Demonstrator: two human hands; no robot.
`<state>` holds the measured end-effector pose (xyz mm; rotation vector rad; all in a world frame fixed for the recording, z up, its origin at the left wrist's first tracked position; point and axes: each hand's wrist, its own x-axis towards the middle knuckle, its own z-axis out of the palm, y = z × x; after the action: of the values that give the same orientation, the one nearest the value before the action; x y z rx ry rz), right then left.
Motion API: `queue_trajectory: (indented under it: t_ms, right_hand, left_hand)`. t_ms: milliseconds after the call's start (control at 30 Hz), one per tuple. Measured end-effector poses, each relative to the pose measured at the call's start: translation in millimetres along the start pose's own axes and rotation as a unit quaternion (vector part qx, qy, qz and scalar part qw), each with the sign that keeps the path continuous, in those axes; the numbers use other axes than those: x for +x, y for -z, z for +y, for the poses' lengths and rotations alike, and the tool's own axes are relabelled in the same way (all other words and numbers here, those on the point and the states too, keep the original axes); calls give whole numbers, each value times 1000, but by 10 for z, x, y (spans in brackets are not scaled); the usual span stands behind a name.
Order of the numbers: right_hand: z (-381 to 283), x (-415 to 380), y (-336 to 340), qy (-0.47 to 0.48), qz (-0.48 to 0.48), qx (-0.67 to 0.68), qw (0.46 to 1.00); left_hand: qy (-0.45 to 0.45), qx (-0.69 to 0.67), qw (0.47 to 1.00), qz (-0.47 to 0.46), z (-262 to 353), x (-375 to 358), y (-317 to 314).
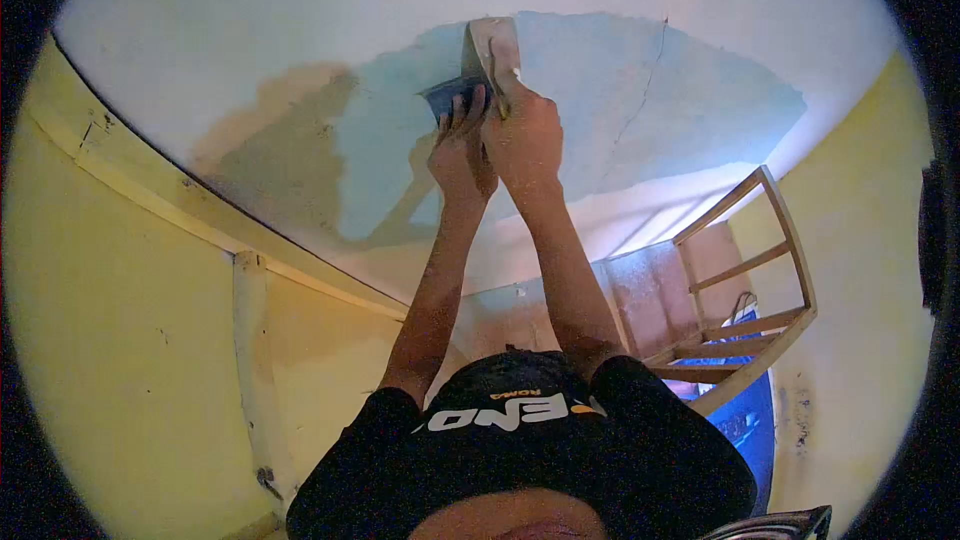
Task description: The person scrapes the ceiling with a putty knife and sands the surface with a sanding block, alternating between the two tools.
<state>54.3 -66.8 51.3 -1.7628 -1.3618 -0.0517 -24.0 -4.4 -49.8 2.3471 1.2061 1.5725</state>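
In the head view, both my hands are raised close together against a white surface with a large pale blue, damp-looking patch (pixel 590 90). My right hand (pixel 527 135) is closed round a putty knife (pixel 494 45), whose broad, smeared blade lies at the patch. Just beside it, my left hand (pixel 463 160) grips a dark blue, flat-edged scraper or plate (pixel 445 98); its fingers show over the face of it. The two hands nearly touch. The handle of the putty knife is mostly hidden in my right fist.
A wooden frame with rungs (pixel 790 240) stands at the right, near a blue panel (pixel 755 430). A thin crack (pixel 655 65) runs through the patch. Yellow walls (pixel 130 310) lie on both sides, with a wooden post (pixel 255 350) at the left.
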Motion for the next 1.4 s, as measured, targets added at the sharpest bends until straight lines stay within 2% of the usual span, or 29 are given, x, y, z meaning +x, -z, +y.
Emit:
queue_trajectory:
  t_ms: [67,167,233,367,567,967,1100,1167,1267,1400]
  right_hand:
    - [46,-18,-58,12,10,-13,1000]
    - [52,53,-16,-4,1,18,1000]
    - [-3,47,-33,-10,9,4,1000]
    - [191,22,76,-5,32,10,999]
    - [151,44,66,-10,38,-32,999]
    - [159,46,49,5,28,-18,999]
    - [106,46,135,-12,7,2,1000]
    - [256,86,36,-3,11,-6,1000]
    - [87,103,94,21,11,-19,1000]
    - [162,66,112,20,-19,-27,999]
  left_hand:
    - [-28,7,999,16,-62,15,-33]
    - [16,20,1000,-9,67,56,56]
    - [6,10,1000,1,38,56,0]
    - [-59,59,996,-5,-78,29,16]
    - [-58,77,995,-4,-113,9,-69]
    - [-46,60,997,11,-33,29,-19]
    - [-44,33,998,22,-31,-7,-10]
    - [-40,40,998,16,-40,12,-43]
    - [-21,22,999,31,-68,-11,-112]
    - [-41,36,998,17,-64,39,-75]
